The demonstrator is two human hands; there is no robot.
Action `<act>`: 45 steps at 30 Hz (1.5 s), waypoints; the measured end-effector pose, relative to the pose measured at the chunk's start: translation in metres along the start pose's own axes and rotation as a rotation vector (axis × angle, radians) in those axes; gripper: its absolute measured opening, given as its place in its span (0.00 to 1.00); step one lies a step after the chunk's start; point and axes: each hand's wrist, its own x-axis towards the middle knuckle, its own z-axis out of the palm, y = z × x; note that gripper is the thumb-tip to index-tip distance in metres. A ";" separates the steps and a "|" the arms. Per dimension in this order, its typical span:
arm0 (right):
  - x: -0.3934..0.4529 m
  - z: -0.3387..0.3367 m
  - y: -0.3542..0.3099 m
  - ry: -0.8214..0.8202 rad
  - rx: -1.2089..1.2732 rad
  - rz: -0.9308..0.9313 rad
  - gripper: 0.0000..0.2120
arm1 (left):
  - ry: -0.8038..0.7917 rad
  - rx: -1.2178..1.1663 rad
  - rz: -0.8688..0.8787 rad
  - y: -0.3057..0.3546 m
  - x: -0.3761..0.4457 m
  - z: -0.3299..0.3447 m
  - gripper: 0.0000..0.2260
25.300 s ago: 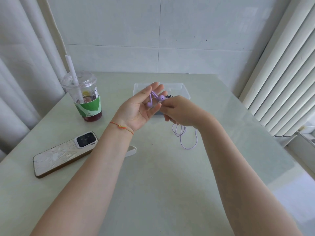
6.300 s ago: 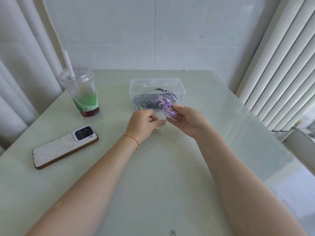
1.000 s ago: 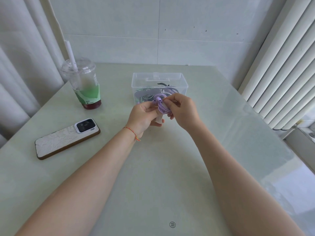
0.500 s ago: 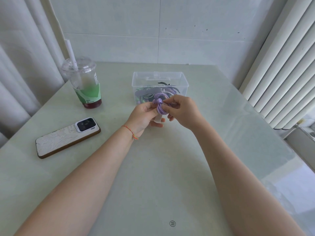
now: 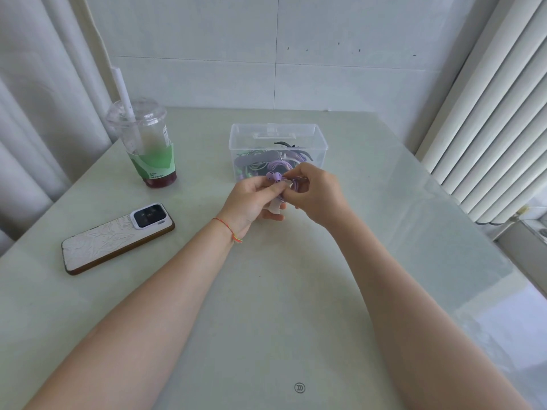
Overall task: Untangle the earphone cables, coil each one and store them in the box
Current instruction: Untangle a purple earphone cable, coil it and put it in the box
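**Purple earphones held just in front of the box**

Both hands meet above the table (image 5: 266,291). The left hand (image 5: 251,199) and right hand (image 5: 316,193) pinch the coiled purple earphones (image 5: 274,176) between them, apparently with a pale tie. The clear box (image 5: 278,134) behind holds other cables.

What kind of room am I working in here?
Likely a home or a casual break corner: a pale table against a tiled wall, with a takeaway drink cup, a phone and window blinds.
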 end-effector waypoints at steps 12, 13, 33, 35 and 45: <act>-0.004 0.007 -0.007 -0.028 0.455 0.160 0.11 | 0.142 -0.052 -0.036 -0.001 0.006 0.002 0.12; -0.004 0.008 -0.007 -0.043 0.493 0.170 0.12 | 0.157 -0.052 -0.036 -0.001 0.006 0.001 0.12; -0.007 0.015 -0.014 -0.044 0.647 0.290 0.17 | 0.215 -0.013 -0.018 0.002 0.004 0.002 0.12; -0.006 0.013 -0.015 -0.027 0.655 0.295 0.13 | 0.215 0.000 -0.005 0.002 0.003 0.003 0.11; -0.004 0.012 -0.012 0.070 0.460 0.224 0.06 | 0.181 -0.010 -0.012 0.002 0.000 0.003 0.07</act>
